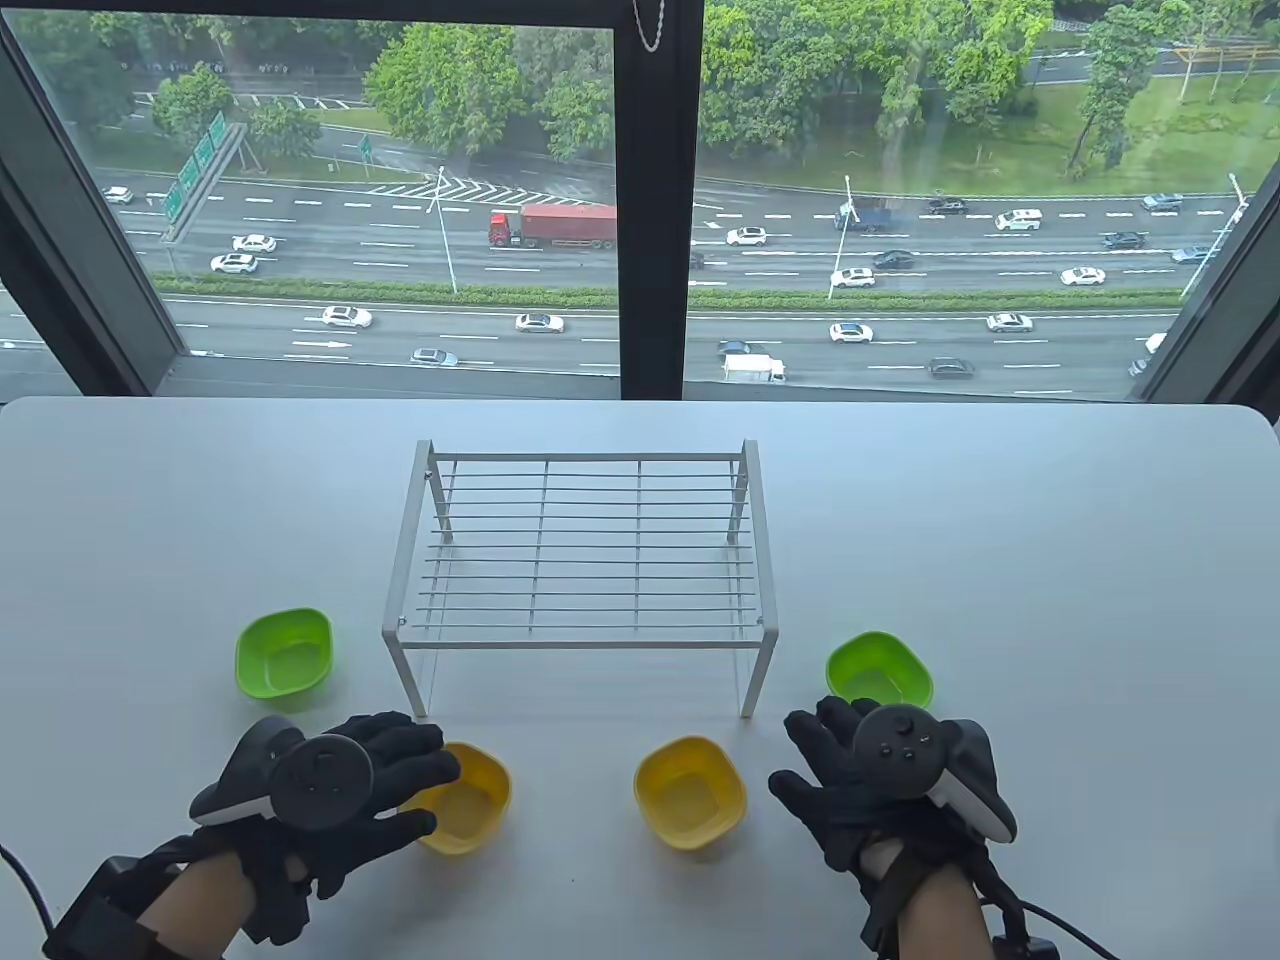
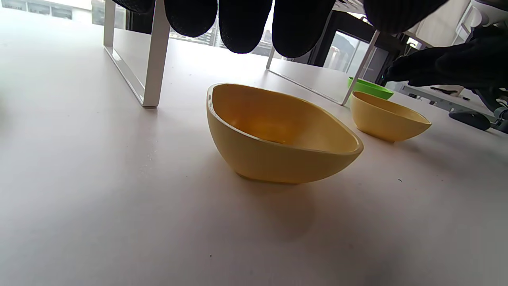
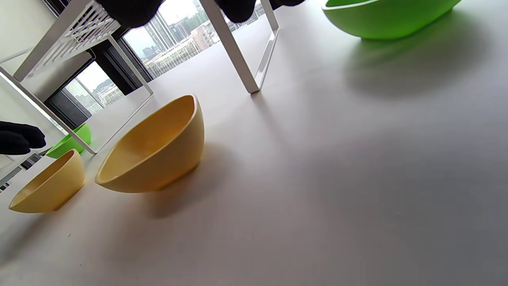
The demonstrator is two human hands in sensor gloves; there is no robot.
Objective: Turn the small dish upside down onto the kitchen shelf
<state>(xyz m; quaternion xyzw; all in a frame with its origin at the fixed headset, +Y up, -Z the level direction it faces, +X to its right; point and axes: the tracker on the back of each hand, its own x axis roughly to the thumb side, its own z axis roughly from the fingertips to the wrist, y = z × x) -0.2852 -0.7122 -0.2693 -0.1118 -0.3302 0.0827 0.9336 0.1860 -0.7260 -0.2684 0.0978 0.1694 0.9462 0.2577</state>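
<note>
left wrist view alone shows spread left hand (image 1: 330, 790) fingers (image 2: 242, 24) above, not touching, the yellow dish (image 2: 278, 137); right hand (image 1: 880, 790) open.

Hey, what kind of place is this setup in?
Probably an upper-floor office or lab: a white table against a big window overlooking a highway, with a wire kitchen shelf staged for dish practice.

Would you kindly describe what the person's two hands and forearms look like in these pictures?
Both the left hand and the right hand wear black textured gloves. A black round-faced tracker with a pale grey handle is strapped to the back of each; the right one shows small buttons. Black straps wrap the wrists, the forearms are bare, and thin black cables trail from both wrists.
</note>
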